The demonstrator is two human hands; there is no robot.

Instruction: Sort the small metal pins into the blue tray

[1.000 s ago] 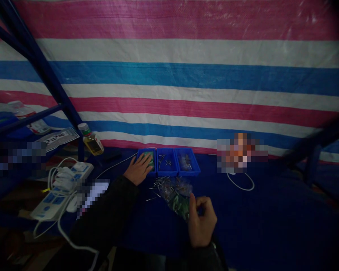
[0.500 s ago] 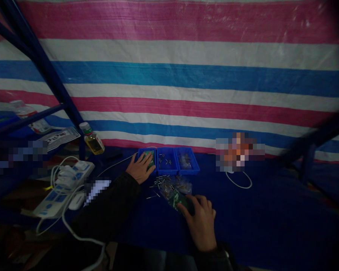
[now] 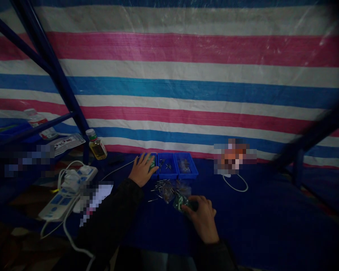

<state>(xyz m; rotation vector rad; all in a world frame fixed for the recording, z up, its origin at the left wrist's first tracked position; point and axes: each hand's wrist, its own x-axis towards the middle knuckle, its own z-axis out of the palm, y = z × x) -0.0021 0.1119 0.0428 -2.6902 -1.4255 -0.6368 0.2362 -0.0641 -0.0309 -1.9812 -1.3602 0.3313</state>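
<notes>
"What are your hands on?"

"My left hand [image 3: 142,170] rests on a green circuit board [image 3: 151,162] in the leftmost of three blue trays [image 3: 167,165]. My right hand [image 3: 203,215] touches a clear plastic bag [image 3: 169,190] with green boards [image 3: 180,204] inside."

"What's beside it?"

"Loose metal pins [image 3: 159,186]."

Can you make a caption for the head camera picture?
Left hand on a green board in a blue bin; right hand on a bag beside loose metal pins.
</notes>
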